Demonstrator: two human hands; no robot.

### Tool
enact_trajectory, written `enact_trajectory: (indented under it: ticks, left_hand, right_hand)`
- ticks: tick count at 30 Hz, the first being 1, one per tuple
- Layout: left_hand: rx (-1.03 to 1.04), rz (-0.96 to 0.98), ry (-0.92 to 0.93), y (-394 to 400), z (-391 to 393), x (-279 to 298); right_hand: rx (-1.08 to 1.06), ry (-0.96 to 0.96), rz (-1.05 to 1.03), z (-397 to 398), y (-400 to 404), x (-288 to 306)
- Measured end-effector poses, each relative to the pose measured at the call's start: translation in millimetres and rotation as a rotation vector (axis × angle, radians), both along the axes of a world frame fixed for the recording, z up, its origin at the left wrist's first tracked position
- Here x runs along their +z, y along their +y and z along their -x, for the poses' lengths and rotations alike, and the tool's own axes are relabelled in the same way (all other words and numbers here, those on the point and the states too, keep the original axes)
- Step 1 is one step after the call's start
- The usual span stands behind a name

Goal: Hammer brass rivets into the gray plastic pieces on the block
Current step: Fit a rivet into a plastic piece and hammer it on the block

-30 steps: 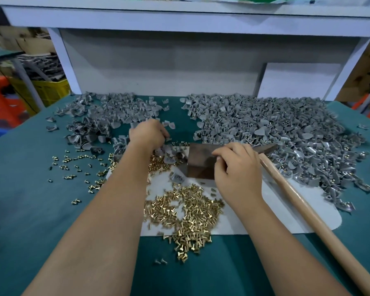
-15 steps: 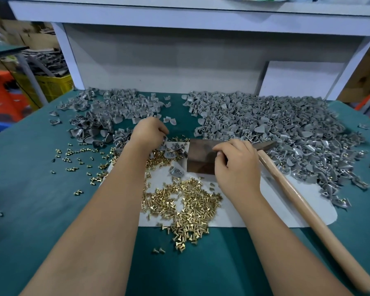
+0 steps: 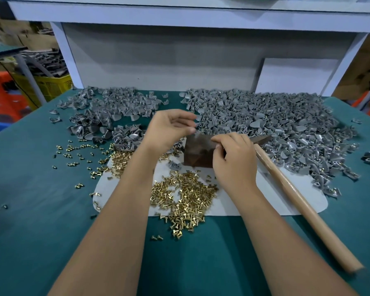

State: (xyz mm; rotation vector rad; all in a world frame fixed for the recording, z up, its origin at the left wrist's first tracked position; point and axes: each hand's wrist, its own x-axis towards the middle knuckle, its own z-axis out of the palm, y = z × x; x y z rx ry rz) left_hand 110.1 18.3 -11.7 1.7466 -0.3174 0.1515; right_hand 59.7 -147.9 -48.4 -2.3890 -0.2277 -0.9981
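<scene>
Left hand (image 3: 169, 129) seemingly pinches a small gray plastic piece (image 3: 198, 124); right hand (image 3: 233, 159) curls on the dark faceted block (image 3: 198, 153).

We're counting 2 hands (image 3: 169, 130), 1 block (image 3: 198, 153), 1 hammer (image 3: 303, 201), 2 gray-piece heaps (image 3: 276, 122), brass rivets (image 3: 186, 199) too many to count.

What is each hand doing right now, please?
Left hand: fingers pinch a gray piece.
Right hand: fingers curled at the block; what they hold cannot be told.
</scene>
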Motion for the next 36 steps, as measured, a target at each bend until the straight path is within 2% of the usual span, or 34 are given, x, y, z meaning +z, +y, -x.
enact_trajectory:
  ticks: [4,7,9,11,13,16,19,22,28,31,33,36]
  left_hand:
    - [-0.001,-0.199,0.014,-23.6,7.3,-6.1]
    - [0.012,-0.207,-0.029,-27.7,5.8,-12.0]
    - [0.113,-0.195,-0.084,-22.5,2.8,-14.0]
    - [0.234,-0.194,-0.065,-13.9,-1.1,-18.4]
    - [0.269,-0.353,0.012,-4.6,-3.7,-24.8]
    - [0.289,-0.736,0.035,4.6,-5.5,-33.1]
    - [0.39,-0.828,-0.016,8.1,-5.7,-33.4]
    - [0.522,-0.869,-0.008,14.8,-5.2,-35.9]
    - [0.602,-0.834,-0.005,23.6,-3.6,-40.9]
    - [0.582,-0.77,-0.078,18.3,-2.7,-37.4]
    - [0.523,-0.619,-0.141,11.7,-2.3,-34.6]
    - [0.359,-0.203,-0.088,-5.0,1.4,-27.5]
  right_hand:
    - [0.001,-0.023,0.006,0.6,-2.3,-0.5]
    - [-0.003,-0.043,0.022,2.0,-2.5,0.5]
    - [0.006,-0.062,0.056,5.5,0.1,2.8]
    - [0.065,-0.073,0.09,10.3,3.7,7.6]
    - [0.176,-0.016,0.154,17.4,9.8,14.6]
    - [0.298,0.211,0.424,28.1,29.0,18.2]
    - [0.268,0.289,0.618,35.6,50.9,13.5]
    - [0.254,0.343,0.619,37.3,59.2,11.8]
    - [0.316,0.457,0.451,32.1,53.9,11.1]
    - [0.33,0.46,0.395,29.3,50.4,9.4]
    - [0.334,0.412,0.361,27.7,48.6,7.7]
    - [0.367,0.21,0.224,26.7,44.9,7.7]
